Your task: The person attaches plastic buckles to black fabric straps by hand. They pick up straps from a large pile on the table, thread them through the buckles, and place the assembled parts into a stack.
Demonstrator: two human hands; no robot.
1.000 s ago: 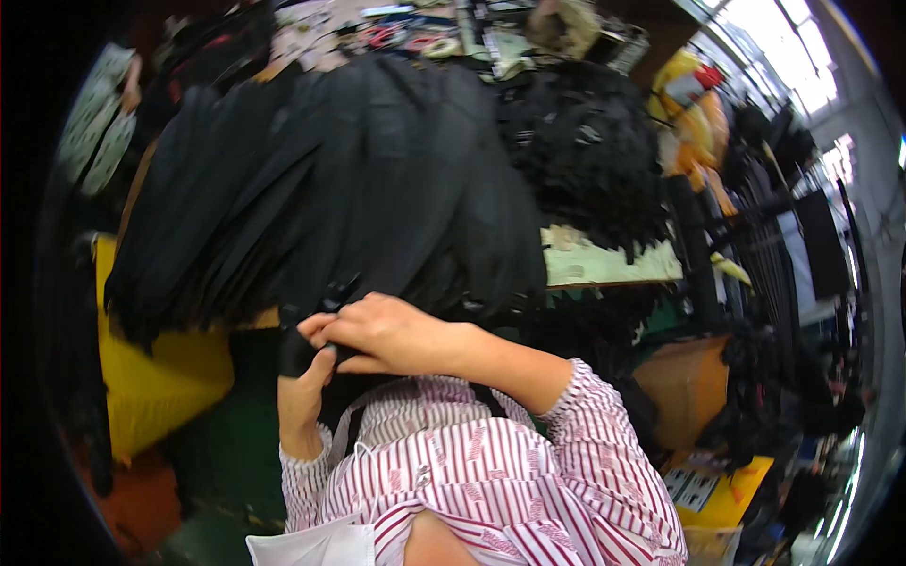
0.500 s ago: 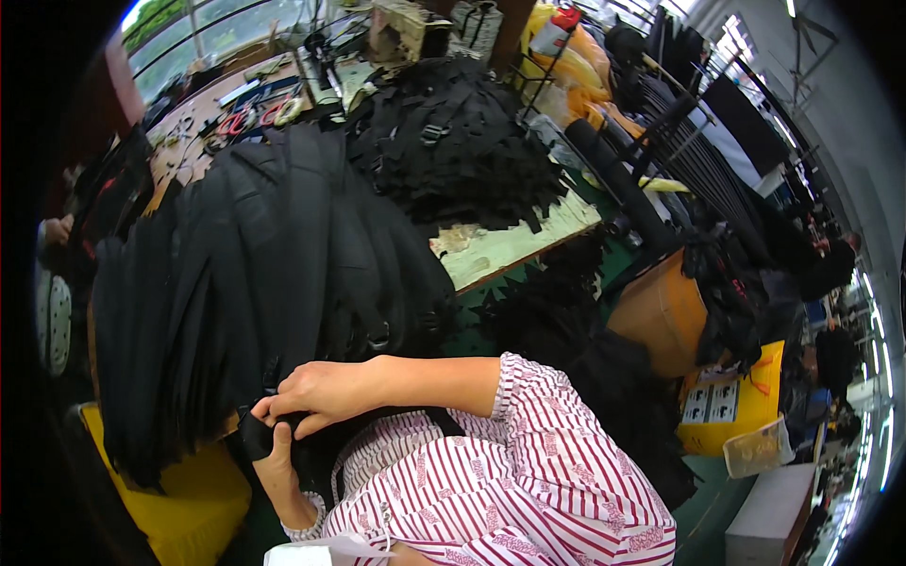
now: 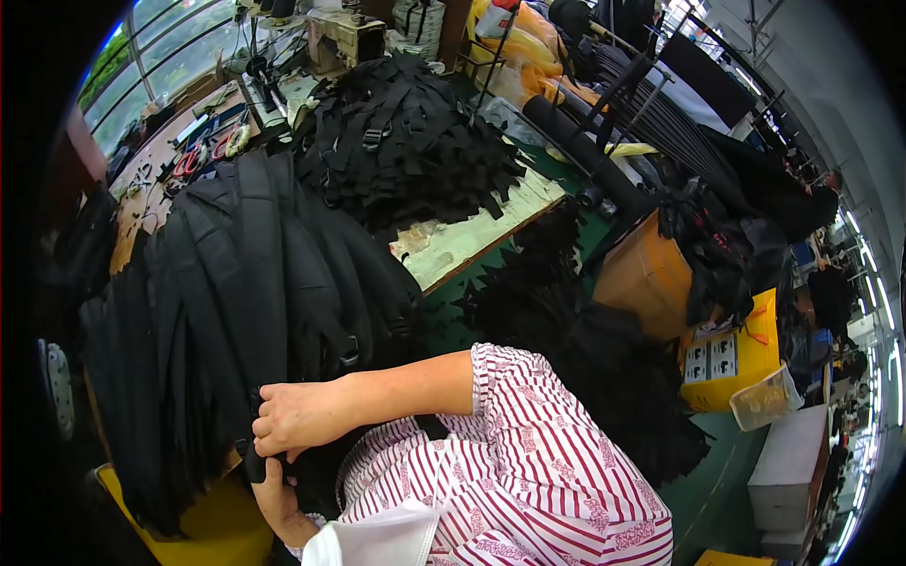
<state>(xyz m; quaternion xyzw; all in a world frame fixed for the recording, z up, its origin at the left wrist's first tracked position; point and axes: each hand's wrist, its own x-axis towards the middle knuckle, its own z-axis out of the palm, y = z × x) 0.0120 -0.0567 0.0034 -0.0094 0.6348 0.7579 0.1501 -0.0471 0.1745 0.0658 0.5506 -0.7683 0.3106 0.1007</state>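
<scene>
A thick stack of long black padded straps [image 3: 255,255] drapes over the table and hangs down toward me. At its lower end my right hand [image 3: 300,417] is closed with curled fingers on black fabric. Just below it, my left hand [image 3: 274,495] has its thumb and fingers closed on a dark strap end [image 3: 253,464]. Most of the left fingers are behind the cloth. Part of what lies between the two hands is hidden. A small buckle [image 3: 350,351] shows on the straps to the right of the hands.
Behind the stack, a heap of black webbing pieces [image 3: 406,141] with a buckle covers the pale tabletop [image 3: 481,236]. Scissors and tools lie at the far left near a sewing machine [image 3: 345,40]. On the right stand a cardboard box [image 3: 644,278] and a yellow box [image 3: 755,351]. Dark cloth lies on the floor.
My view has shifted, so the table things appear farther left. My right fingers have curled from a pinch into a tighter grip, lower by the left hand. A white mask hangs more into view.
</scene>
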